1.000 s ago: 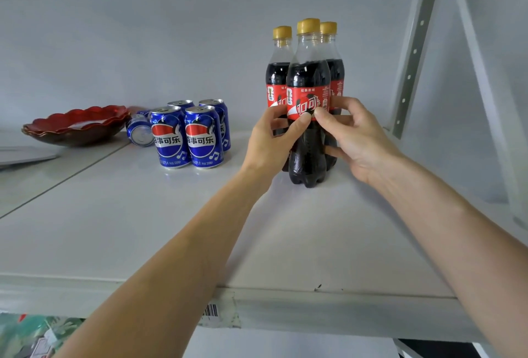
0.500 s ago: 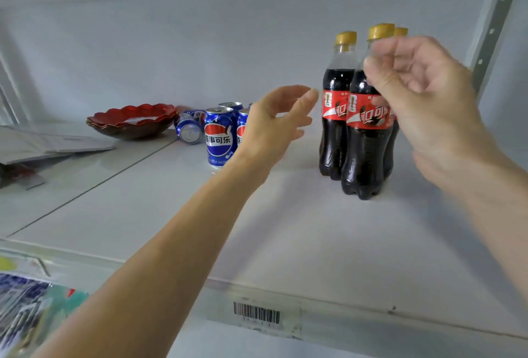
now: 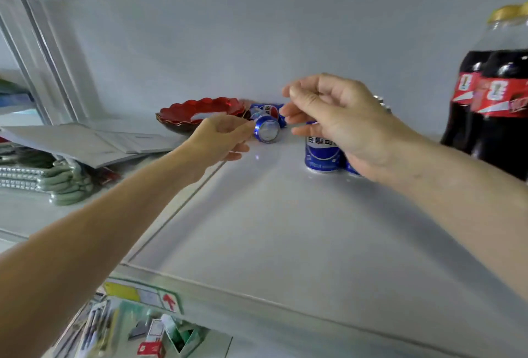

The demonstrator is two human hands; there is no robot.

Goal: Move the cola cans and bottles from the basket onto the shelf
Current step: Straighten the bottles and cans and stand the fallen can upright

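Observation:
On the white shelf (image 3: 280, 232) a blue cola can (image 3: 267, 129) lies on its side, its end facing me, beside the red bowl. My left hand (image 3: 223, 139) is right next to that can, fingers curled and touching or nearly touching it. Upright blue cans (image 3: 321, 153) stand behind my right hand (image 3: 340, 117), which hovers in front of them with fingers loosely apart and nothing in it. Dark cola bottles (image 3: 497, 106) with red labels and yellow caps stand at the right edge. The basket is out of view.
A red scalloped bowl (image 3: 197, 113) sits at the shelf's back. Grey flat booklets (image 3: 94, 140) and green-silver packs (image 3: 48, 180) lie at the left. A metal upright (image 3: 43, 52) rises at the left. Boxes show on the level below (image 3: 154, 337).
Both hands have left the bottles and moved left to the cans. The view has swung left, so the bottles now sit at the right edge. The left hand has reached the lying can.

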